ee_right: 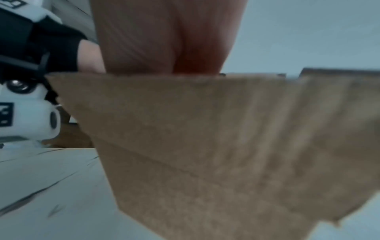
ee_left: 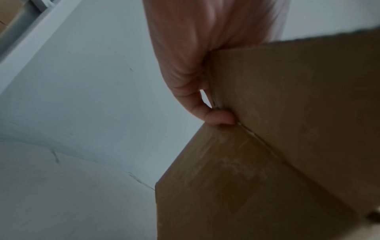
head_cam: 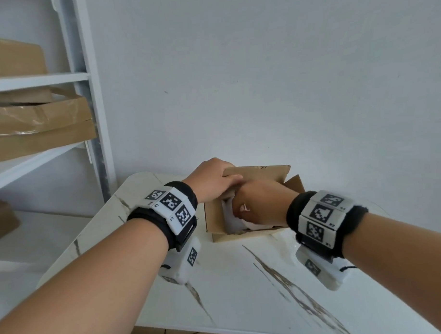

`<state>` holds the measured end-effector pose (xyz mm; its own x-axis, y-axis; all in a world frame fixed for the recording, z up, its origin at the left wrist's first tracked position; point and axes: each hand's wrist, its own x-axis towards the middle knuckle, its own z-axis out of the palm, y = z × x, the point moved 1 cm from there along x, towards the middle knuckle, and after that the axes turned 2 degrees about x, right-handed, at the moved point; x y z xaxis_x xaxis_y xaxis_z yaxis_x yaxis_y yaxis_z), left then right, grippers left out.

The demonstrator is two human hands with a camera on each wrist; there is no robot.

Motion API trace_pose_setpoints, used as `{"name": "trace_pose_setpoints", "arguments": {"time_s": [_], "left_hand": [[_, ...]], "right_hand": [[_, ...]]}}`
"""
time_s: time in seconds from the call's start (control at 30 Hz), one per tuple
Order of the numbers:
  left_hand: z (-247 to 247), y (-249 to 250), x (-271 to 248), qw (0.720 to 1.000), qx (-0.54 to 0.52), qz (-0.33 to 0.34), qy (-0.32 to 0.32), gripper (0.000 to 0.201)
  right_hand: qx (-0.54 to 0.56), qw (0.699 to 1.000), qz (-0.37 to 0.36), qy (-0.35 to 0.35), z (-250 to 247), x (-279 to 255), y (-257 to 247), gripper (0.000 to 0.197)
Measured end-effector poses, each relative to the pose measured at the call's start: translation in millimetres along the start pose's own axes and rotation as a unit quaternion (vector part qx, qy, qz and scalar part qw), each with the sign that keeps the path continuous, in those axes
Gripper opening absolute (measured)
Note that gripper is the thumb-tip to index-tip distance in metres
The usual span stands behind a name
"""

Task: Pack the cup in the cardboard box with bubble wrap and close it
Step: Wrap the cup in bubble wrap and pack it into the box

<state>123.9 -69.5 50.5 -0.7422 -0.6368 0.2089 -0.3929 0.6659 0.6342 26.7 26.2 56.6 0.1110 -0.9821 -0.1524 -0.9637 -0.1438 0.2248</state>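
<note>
A small brown cardboard box [head_cam: 215, 217] stands open at the far end of the marble table. My left hand [head_cam: 215, 178] grips the upright rear flap [head_cam: 262, 174] at its left edge; in the left wrist view the fingers [ee_left: 218, 116] curl round that cardboard edge [ee_left: 277, 113]. My right hand [head_cam: 259, 203] reaches down into the box, fingers bent over white bubble wrap [head_cam: 230, 217]. The right wrist view shows the palm [ee_right: 164, 40] going behind the box's front wall [ee_right: 195, 138]. The cup is hidden.
A white shelf unit [head_cam: 86, 79] at the left holds flat cardboard boxes [head_cam: 37, 118]. The white marble table [head_cam: 243, 278] ends against a plain wall behind the box. Its near edge runs along the bottom of the head view.
</note>
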Motion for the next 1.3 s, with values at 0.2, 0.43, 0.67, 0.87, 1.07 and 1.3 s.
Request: {"name": "trace_pose_setpoints", "arguments": {"time_s": [0.2, 0.43, 0.67, 0.87, 1.07, 1.3], "left_hand": [[0.2, -3.7, 2.8, 1.000, -0.007, -0.009, -0.004, 0.037], [3.2, 3.7, 2.1, 1.000, -0.009, -0.010, -0.006, 0.046], [2.2, 1.1, 5.2, 1.000, -0.009, 0.002, 0.007, 0.045], [3.3, -1.3, 5.9, 1.000, -0.011, -0.003, 0.011, 0.042], [7.1, -3.0, 6.1, 1.000, -0.014, 0.004, 0.023, 0.035], [12.8, -12.4, 7.3, 0.997, -0.018, -0.003, 0.069, 0.040]], "right_hand": [[0.049, 0.996, -0.026, -0.066, 11.4, -3.8, 0.1, 0.023], [0.005, 0.992, 0.021, -0.128, 31.9, 13.8, 0.1, 0.031], [0.195, 0.949, 0.234, 0.081, 4.1, 1.7, 30.4, 0.027], [0.129, 0.946, 0.298, 0.011, 11.8, -7.2, 25.9, 0.020], [0.178, 0.929, 0.321, -0.045, 8.9, 1.2, 29.1, 0.031], [0.257, 0.928, 0.270, 0.011, 8.9, 7.2, 28.1, 0.032]]}}
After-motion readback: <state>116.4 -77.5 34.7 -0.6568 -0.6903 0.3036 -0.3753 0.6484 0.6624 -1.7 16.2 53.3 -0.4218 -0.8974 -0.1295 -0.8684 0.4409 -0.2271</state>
